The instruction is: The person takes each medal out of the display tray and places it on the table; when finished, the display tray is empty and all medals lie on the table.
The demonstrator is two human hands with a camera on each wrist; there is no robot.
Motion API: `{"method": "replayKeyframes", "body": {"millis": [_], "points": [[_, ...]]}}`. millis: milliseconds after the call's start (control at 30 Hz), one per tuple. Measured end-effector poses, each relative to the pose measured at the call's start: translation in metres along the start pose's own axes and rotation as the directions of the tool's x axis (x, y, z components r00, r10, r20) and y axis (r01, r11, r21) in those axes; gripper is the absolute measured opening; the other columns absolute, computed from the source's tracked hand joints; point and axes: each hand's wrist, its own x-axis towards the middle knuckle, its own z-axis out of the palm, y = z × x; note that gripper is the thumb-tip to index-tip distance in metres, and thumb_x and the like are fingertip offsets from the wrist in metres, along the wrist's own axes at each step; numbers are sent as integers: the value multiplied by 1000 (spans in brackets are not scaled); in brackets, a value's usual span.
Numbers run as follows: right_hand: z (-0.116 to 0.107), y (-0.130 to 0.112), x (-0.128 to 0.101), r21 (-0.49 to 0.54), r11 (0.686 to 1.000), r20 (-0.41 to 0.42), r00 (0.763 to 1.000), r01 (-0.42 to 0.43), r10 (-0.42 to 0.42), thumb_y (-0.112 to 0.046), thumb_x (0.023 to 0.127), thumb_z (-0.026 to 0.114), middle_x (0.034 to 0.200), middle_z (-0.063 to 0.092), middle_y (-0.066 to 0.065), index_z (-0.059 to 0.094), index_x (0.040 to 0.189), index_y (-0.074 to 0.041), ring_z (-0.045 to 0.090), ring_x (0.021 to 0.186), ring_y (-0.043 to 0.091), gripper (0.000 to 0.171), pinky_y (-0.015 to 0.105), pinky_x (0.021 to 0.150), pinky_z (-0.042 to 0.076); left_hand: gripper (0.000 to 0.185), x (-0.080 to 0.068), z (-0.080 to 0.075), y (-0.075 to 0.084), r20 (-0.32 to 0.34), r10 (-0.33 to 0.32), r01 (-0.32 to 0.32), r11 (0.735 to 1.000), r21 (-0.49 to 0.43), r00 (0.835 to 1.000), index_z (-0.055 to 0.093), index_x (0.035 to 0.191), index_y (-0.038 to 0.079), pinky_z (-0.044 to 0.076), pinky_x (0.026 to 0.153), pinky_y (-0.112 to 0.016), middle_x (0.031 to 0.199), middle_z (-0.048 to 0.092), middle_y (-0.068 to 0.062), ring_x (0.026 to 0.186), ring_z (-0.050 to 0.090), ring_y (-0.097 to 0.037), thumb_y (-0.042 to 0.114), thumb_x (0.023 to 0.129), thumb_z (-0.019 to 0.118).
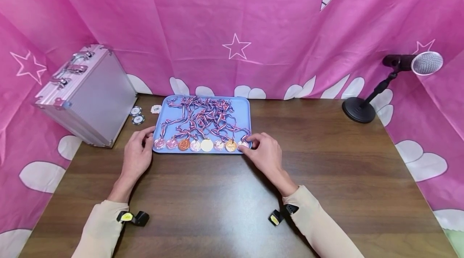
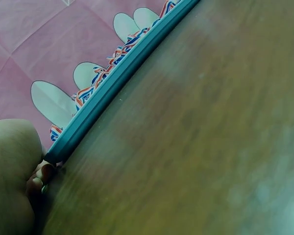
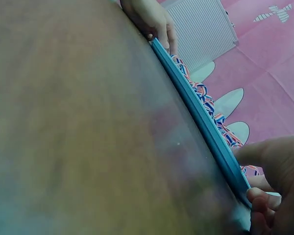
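A blue tray (image 1: pixel 243 107) lies on the brown table (image 1: pixel 224 193), towards the back. Across its front runs a row of several medals (image 1: pixel 206 145), their red-white-blue ribbons (image 1: pixel 203 117) tangled behind them. My left hand (image 1: pixel 139 153) grips the tray's front left corner, fingers curled over the rim. My right hand (image 1: pixel 262 151) grips the front right corner, thumb on top beside the last medal. The left wrist view shows the tray's rim (image 2: pixel 112 83) ending at my left hand (image 2: pixel 14 171). In the right wrist view the rim (image 3: pixel 201 117) runs from my right hand (image 3: pixel 274 186) to my left hand (image 3: pixel 152 17).
A silver metal case (image 1: pixel 87 93) stands at the table's back left, with three poker chips (image 1: pixel 137 115) between it and the tray. A microphone on a stand (image 1: pixel 417 65) sits at the back right. Pink cloth (image 1: pixel 235 28) walls in the back and sides.
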Motion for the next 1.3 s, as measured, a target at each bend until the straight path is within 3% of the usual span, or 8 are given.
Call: {"method": "replayKeyframes", "body": {"millis": [300, 467, 633, 833, 1000, 1133, 1300], "points": [[19, 20, 16, -112, 986, 96, 986, -123, 134, -55, 75, 102, 76, 56, -4, 83, 93, -26, 53, 68, 17, 38, 38, 57, 40, 38, -2, 0, 4, -9, 10, -10, 1000, 5, 1000, 65, 148, -6, 39, 90, -45, 120, 63, -25, 109, 57, -36, 2, 113, 52], [20, 14, 19, -112, 979, 120, 975, -173, 186, -51, 75, 103, 81, 57, -2, 83, 92, -27, 55, 71, 19, 35, 39, 59, 42, 37, -2, 0, 3, -25, 20, -20, 1000, 0, 999, 66, 146, -6, 39, 90, -43, 119, 64, -26, 108, 58, -36, 0, 112, 53], [12, 2, 16, -9, 987, 105, 982, -159, 159, -36, 78, 103, 87, 58, -1, 83, 91, -20, 56, 76, 19, 29, 40, 66, 44, 37, -2, 0, 3, -27, 18, -18, 1000, 0, 999, 65, 146, -7, 39, 89, -43, 119, 64, -26, 107, 58, -36, 0, 112, 53], [2, -8, 14, 156, 987, 54, 998, -35, 27, -14, 88, 94, 83, 67, 0, 75, 90, -12, 57, 72, 18, 19, 35, 68, 45, 37, -1, 1, 2, -29, 19, -19, 1000, 7, 999, 66, 145, -7, 39, 88, -44, 115, 63, -24, 105, 57, -35, 1, 112, 52], [-11, -20, 16, 212, 976, 87, 995, -58, 40, -8, 93, 90, 78, 72, 2, 76, 93, -8, 60, 67, 12, 13, 26, 64, 47, 37, -1, 2, 2, -29, 16, -16, 1000, 9, 999, 67, 144, -7, 39, 86, -42, 112, 62, -23, 103, 56, -32, 2, 112, 52], [-21, -25, 21, 334, 936, 94, 992, -113, 86, -6, 94, 87, 80, 77, 9, 83, 99, -3, 67, 64, 14, 7, 20, 59, 51, 37, -1, 2, 2, -31, 15, -15, 1000, 14, 999, 67, 144, -7, 39, 85, -42, 112, 63, -23, 102, 56, -32, 3, 112, 51], [-42, -40, 33, 531, 820, 144, 977, -212, 159, -1, 98, 81, 85, 78, 16, 83, 109, 5, 70, 57, 18, 12, 25, 51, 56, 38, -1, 0, 2, -31, 10, -10, 1000, 18, 999, 66, 146, -5, 39, 84, -42, 112, 63, -23, 101, 56, -32, 3, 112, 51]]}}
